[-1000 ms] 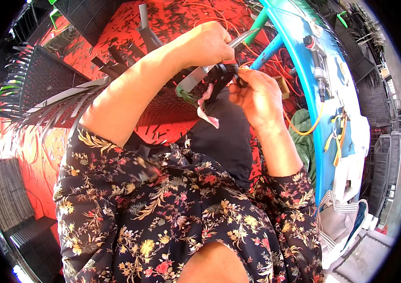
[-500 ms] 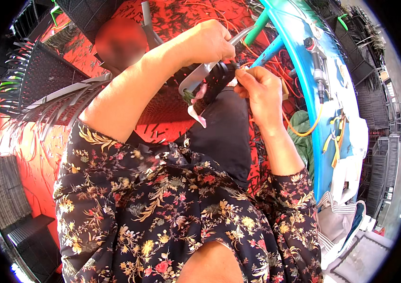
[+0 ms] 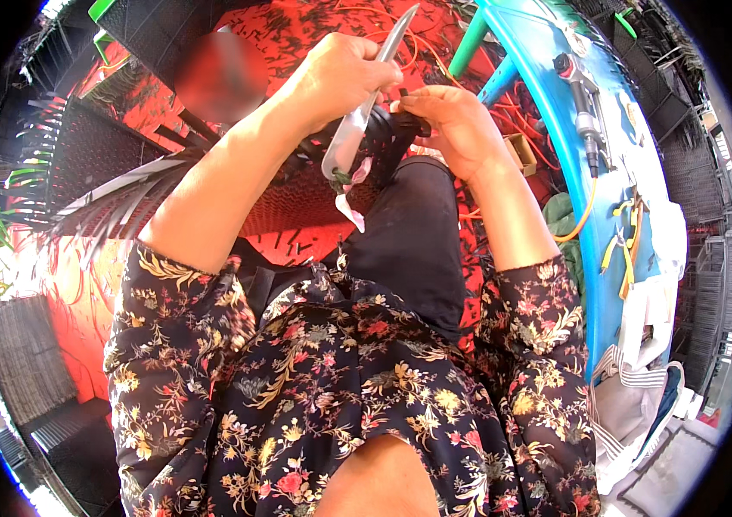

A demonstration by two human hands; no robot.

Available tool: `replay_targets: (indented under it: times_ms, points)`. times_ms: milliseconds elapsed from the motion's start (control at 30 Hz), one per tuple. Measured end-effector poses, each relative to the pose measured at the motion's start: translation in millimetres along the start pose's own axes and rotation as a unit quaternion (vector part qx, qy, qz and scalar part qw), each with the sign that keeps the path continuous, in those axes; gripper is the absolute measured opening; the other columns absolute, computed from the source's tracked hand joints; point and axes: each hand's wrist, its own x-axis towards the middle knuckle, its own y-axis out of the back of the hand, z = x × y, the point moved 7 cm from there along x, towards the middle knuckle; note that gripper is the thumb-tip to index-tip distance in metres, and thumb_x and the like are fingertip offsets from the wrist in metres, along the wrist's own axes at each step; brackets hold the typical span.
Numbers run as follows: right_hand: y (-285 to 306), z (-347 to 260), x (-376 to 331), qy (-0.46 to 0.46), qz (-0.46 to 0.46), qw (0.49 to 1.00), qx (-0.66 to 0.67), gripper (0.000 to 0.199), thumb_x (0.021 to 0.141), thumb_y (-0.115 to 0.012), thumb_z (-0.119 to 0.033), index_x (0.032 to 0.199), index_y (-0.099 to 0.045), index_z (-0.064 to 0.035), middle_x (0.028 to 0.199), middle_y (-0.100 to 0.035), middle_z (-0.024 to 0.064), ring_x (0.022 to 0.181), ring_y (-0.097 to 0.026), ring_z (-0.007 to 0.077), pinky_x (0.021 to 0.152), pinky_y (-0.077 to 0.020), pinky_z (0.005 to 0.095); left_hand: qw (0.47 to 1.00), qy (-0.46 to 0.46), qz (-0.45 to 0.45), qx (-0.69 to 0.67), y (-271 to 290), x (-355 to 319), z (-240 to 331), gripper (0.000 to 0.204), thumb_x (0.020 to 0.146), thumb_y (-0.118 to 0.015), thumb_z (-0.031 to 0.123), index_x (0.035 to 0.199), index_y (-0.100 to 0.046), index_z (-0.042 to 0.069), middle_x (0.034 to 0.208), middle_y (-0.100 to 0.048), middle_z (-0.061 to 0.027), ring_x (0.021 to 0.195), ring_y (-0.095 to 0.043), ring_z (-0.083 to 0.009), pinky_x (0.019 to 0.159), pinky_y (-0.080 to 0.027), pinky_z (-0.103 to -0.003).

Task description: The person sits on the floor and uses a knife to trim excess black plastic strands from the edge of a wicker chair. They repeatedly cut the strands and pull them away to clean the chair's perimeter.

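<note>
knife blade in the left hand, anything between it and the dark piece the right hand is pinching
Nothing visible does. The left hand holds the knife right beside the dark piece that the right hand pinches; only the pink strip hangs below the blade, out of the way.

Left hand [image 3: 336, 82] fisted, right hand [image 3: 456, 125] pinching.
</note>
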Motion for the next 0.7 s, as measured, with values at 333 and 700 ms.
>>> replay_targets:
  times_ms: [333, 700]
  points:
    - [10, -6, 28, 0.074, 0.091, 0.985, 0.127, 0.013, 0.084, -0.056, -0.01, 0.076, -0.058, 0.0001, 0.07, -0.06, 0.0081, 0.061, -0.058, 0.0148, 0.056, -0.0459, 0.0273, 0.996, 0.029, -0.081, -0.009, -4, 0, 1, 0.018, 0.078, -0.062, 0.015, 0.084, -0.065, -0.002, 0.069, -0.06, -0.0023, 0.063, -0.053, -0.0078, 0.061, -0.042, -0.021]
    - [8, -8, 22, 0.153, 0.071, 0.977, 0.133, 0.021, 0.087, -0.057, -0.018, 0.098, -0.056, -0.0008, 0.086, -0.061, 0.0058, 0.078, -0.058, 0.0132, 0.067, -0.0466, 0.0271, 0.995, 0.041, -0.076, 0.059, -5, -4, 3, 0.019, 0.076, -0.063, 0.014, 0.086, -0.065, -0.002, 0.072, -0.062, -0.0028, 0.066, -0.054, -0.0066, 0.063, -0.042, -0.022]
